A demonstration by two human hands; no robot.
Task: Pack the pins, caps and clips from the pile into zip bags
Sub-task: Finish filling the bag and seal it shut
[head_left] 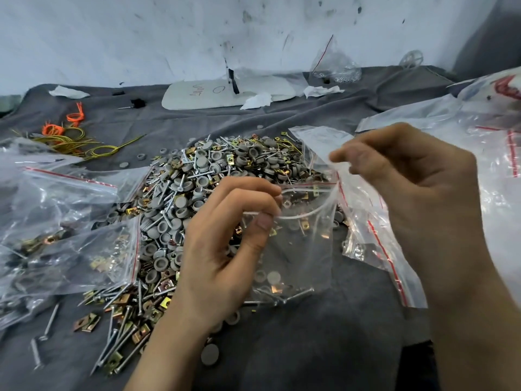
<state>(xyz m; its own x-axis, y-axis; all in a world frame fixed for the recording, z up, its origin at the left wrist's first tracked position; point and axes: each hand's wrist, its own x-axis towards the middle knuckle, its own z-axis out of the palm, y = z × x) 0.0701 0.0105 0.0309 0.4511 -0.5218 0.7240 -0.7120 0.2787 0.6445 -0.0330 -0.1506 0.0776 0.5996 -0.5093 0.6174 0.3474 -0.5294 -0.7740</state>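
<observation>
as the left hand point(222, 249) pinches the zip bag point(298, 249) — mouth agape — the right hand point(417, 198) pinches it too.

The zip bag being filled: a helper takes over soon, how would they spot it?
Find the big pile of caps, pins and clips on the dark cloth. In front of it, the left hand and right hand each pinch one lip of a clear zip bag. Unlike the bags lying alongside, it is held up, mouth open, few parts inside.
</observation>
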